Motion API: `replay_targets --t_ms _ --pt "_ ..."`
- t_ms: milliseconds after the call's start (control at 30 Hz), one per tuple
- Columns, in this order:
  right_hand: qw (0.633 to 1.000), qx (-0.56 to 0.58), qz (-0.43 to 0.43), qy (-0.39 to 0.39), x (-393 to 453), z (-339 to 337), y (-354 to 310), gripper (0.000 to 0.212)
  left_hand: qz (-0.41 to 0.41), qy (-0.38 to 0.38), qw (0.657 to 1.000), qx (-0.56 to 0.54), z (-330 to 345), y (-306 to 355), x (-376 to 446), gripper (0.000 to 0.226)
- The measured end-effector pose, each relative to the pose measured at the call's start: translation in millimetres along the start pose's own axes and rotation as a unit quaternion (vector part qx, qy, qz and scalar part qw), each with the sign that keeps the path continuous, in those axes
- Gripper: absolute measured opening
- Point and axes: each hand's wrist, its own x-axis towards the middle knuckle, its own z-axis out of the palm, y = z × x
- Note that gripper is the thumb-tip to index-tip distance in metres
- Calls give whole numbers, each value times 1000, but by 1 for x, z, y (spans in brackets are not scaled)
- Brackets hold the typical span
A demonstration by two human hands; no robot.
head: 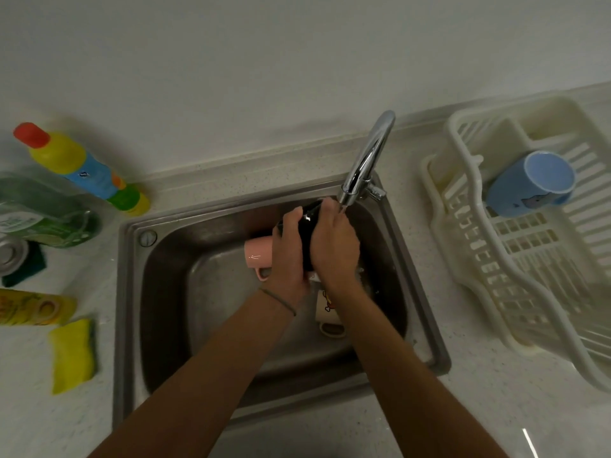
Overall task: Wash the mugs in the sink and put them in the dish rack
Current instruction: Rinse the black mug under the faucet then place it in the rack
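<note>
Both hands are over the sink (pixel 132 292), clasped around a black mug (pixel 305 223) that sits glossy and wet between them, a bright glint on its dark side. The left hand (pixel 287 256) wraps its near flank, thumb up along the body; the right hand (pixel 334 246) closes over the other side, fingers curled across it, so only a dark strip of the mug shows between the two. Just beyond the right hand's knuckles the chrome tap (pixel 363 163) arches down, its spout right at the fingertips, with a thin run of water (pixel 342 209) meeting them. Tucked against the outer side of the left hand lies a pink mug (pixel 258 256) on its side in the basin, matte, with a tiny mark on its wall and its handle pointing back toward the person. Under the right wrist a cream mug (pixel 325 309) with a small red and yellow cartoon print lies in the basin too, handle toward the person. Well off beyond the right hand, on the worktop (pixel 496 418), a white plastic dish rack (pixel 496 259) carries a blue mug (pixel 532 183), tipped so its pale inside faces up, a small picture on its wall. Away past the left hand stand soap bottles (pixel 82 166) and a yellow sponge (pixel 72 355).
</note>
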Motion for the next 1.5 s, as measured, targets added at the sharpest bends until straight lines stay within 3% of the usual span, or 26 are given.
replay_targets --t_ms 100,200,300,400,500,600,700,800,933,1033,1100,1200,1267,1367,1433,1500 --pt "1000 8 -24 4 -12 0 1 43 -5 -3 1000 13 -8 0 4 47" --pt "989 52 73 -114 10 -13 -1 53 -53 -63 996 26 -18 0 0 43" --pt "982 33 76 -172 19 -14 1 59 -54 -52 996 45 -18 -1 0 37" --pt "988 -6 67 -142 21 -11 7 52 -18 19 991 128 -13 -4 6 59" --pt "993 -1 73 -94 19 -12 9 53 -22 -15 986 167 -8 -11 5 74" --pt "995 8 50 -81 9 -10 3 54 -35 -25 995 94 -9 -14 10 72" --pt "995 7 -13 -97 -12 -4 4 47 28 -55 998 17 -14 -17 19 56" --pt "993 28 -8 -111 -18 -4 7 52 66 -94 993 39 -25 -18 23 41" --pt "983 87 89 -132 5 -15 -5 48 49 -126 988 76 -29 -24 16 56" --pt "989 53 28 -136 -13 -12 -6 39 78 -97 991 58 -24 -21 17 44" --pt "991 21 -2 -130 -28 -7 -2 48 89 -84 991 54 -24 -17 18 42" --pt "989 87 44 -112 -14 -15 -6 32 73 -97 989 88 -25 -16 14 72" --pt "981 110 84 -135 -3 -22 -11 36 69 -110 987 94 -25 -18 9 76" --pt "988 26 -11 -155 -13 -24 -7 33 41 -86 995 30 -26 -11 10 60" --pt "993 29 -76 -80 -21 -33 4 31 9 -77 997 15 -29 -4 12 74" --pt "994 82 -70 -9 -16 -46 16 22 -21 -51 998 25 -31 0 12 91"
